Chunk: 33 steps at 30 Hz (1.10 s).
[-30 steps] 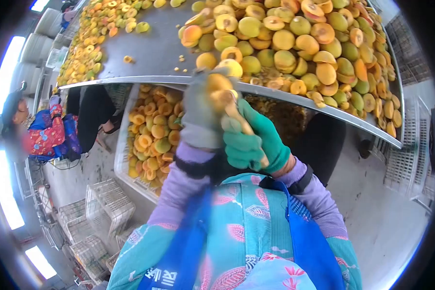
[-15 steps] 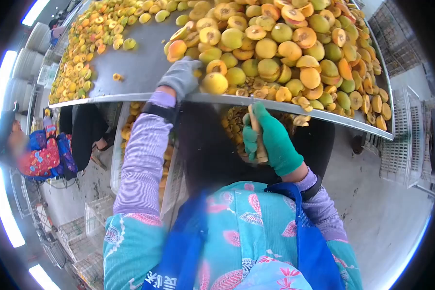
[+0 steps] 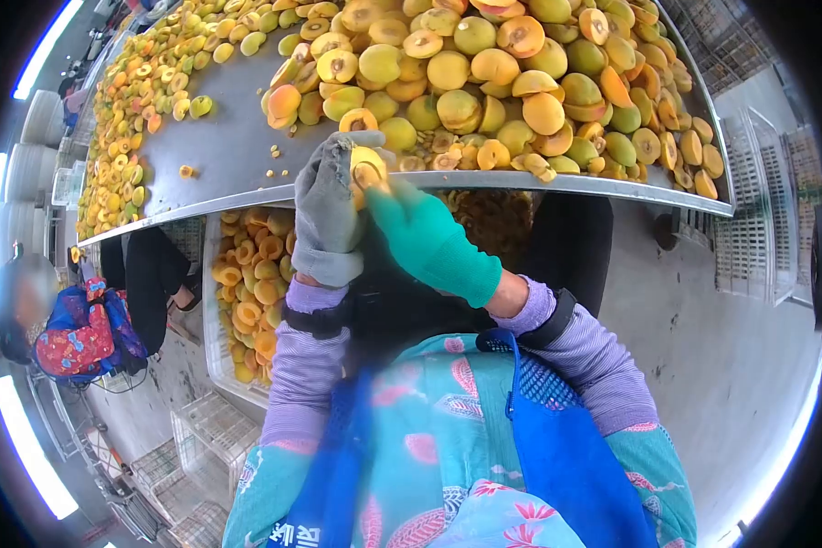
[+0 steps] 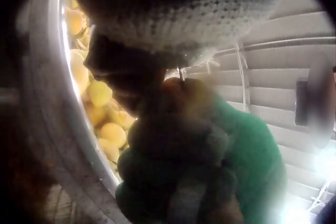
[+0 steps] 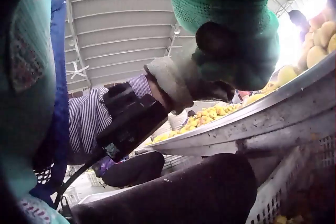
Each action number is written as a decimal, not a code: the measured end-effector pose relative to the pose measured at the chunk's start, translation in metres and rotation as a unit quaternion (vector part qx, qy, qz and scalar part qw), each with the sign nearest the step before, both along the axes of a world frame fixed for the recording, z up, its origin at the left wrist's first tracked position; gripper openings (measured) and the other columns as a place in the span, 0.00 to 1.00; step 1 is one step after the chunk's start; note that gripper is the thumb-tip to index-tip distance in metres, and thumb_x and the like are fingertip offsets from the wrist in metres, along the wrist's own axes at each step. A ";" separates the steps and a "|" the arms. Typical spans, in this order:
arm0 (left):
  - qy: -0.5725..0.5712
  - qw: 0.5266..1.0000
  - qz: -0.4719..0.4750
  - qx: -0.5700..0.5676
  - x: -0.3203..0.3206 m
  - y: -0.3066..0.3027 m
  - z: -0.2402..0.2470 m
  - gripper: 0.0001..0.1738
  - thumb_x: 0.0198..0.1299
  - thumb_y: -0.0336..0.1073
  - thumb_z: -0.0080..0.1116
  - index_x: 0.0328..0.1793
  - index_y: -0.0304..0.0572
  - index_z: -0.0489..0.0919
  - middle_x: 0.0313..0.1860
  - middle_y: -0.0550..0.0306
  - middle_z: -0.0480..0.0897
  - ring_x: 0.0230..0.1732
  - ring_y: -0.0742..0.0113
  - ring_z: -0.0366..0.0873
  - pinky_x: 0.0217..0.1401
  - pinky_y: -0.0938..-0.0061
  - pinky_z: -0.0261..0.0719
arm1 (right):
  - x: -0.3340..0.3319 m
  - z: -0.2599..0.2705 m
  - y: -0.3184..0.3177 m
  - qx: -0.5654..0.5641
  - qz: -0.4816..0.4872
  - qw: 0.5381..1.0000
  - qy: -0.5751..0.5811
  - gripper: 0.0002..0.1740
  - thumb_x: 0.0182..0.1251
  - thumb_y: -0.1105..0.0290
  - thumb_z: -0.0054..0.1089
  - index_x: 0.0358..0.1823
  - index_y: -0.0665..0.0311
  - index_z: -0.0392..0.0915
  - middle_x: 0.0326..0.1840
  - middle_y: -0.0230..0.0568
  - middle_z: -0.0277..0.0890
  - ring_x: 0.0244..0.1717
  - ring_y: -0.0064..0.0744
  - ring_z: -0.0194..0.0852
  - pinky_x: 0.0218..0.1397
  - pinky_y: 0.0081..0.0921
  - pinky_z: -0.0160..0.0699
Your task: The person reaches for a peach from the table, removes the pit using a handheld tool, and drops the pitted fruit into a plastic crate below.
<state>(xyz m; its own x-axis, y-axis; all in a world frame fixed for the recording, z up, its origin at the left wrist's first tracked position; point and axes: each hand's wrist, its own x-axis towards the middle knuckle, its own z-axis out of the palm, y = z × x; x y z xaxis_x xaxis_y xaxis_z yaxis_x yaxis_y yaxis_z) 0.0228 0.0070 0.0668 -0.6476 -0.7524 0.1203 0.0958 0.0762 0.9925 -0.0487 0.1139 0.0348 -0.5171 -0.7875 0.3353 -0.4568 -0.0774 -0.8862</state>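
Note:
My left hand point(image 3: 324, 215), in a grey glove, holds a cut apricot point(image 3: 367, 169) at the table's front edge, its orange flesh turned toward the right hand. Green-gloved, my right hand point(image 3: 434, 242) has its fingers curled at the fruit. It grips a wooden-handled tool, mostly hidden by the glove; the dark round end of the tool's handle point(image 5: 214, 39) shows in the right wrist view. Both hands meet in the left wrist view, where the green glove point(image 4: 252, 150) lies just below the grey knit one point(image 4: 194, 19).
A big heap of apricots point(image 3: 521, 82) covers the right of the metal-rimmed table point(image 3: 219, 137), and more halves point(image 3: 110, 146) lie along its left. Below stands a white crate point(image 3: 215, 320) of apricot halves. Another person point(image 3: 73, 329) sits at the left, near stacked crates point(image 3: 205, 434).
Half a second ago my left hand was at the heap, apart from the right hand with its wooden-handled tool. Now the left hand has come back with an apricot, and the right hand has moved left to it.

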 end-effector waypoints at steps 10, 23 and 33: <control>-0.010 0.999 0.010 0.030 -0.004 -0.002 -0.018 0.23 0.73 0.48 0.46 0.48 0.32 0.79 0.35 0.49 0.83 0.35 0.66 0.80 0.40 0.75 0.80 | 0.010 -0.010 0.000 0.004 0.082 0.981 -0.176 0.24 0.76 0.50 0.44 0.40 0.67 0.74 0.24 0.50 0.76 0.23 0.44 0.78 0.27 0.41 0.76; -0.056 0.980 0.189 -0.025 0.074 0.007 -0.028 0.16 0.66 0.42 0.58 0.53 0.38 0.77 0.41 0.58 0.81 0.36 0.72 0.75 0.38 0.79 0.73 | 0.000 0.014 0.027 0.008 0.436 0.384 -0.814 0.25 0.75 0.40 0.41 0.36 0.54 0.72 0.14 0.21 0.56 0.12 0.19 0.54 0.17 0.20 0.57; -0.368 0.785 0.037 -0.496 -0.009 -0.040 -0.007 0.18 0.60 0.43 0.61 0.52 0.41 0.82 0.48 0.47 0.82 0.46 0.52 0.82 0.50 0.65 0.79 | -0.031 0.015 0.044 0.122 0.135 0.718 -0.672 0.22 0.74 0.43 0.45 0.35 0.54 0.71 0.18 0.27 0.68 0.14 0.24 0.66 0.15 0.23 0.68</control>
<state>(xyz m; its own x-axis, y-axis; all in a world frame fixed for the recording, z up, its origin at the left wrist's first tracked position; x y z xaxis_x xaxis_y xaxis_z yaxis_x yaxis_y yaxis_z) 0.0137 -0.0329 0.0602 -0.7751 -0.5640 0.2848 -0.5180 0.8253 0.2247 -0.0800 0.1578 0.0496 -0.0612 -0.8704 -0.4886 0.8254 0.2311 -0.5151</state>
